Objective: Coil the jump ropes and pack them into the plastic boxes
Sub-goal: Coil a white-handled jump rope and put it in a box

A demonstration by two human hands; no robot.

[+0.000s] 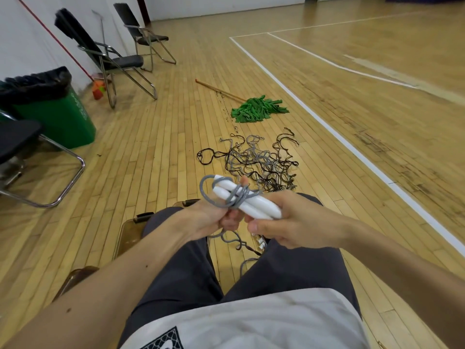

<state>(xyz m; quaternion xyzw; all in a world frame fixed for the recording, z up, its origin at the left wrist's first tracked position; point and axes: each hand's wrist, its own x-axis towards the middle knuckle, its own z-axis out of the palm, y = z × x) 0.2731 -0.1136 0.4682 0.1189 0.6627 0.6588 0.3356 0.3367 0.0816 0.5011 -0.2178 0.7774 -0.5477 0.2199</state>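
We hold a grey jump rope point(247, 201) above our knees. Our right hand point(292, 220) grips the ends of its two white handles point(263, 210), and our left hand point(210, 217) pinches the cord wound round them. At 12 o'clock from our hands a tangle of grey and dark ropes point(259, 165) lies on the wooden floor point(163, 147). A brownish plastic box point(127, 235) sits at 8 o'clock, partly behind our left thigh.

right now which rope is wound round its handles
The grey rope gripped by the left hand and right hand, looped round its white handles; the other ropes lie tangled on the floor.
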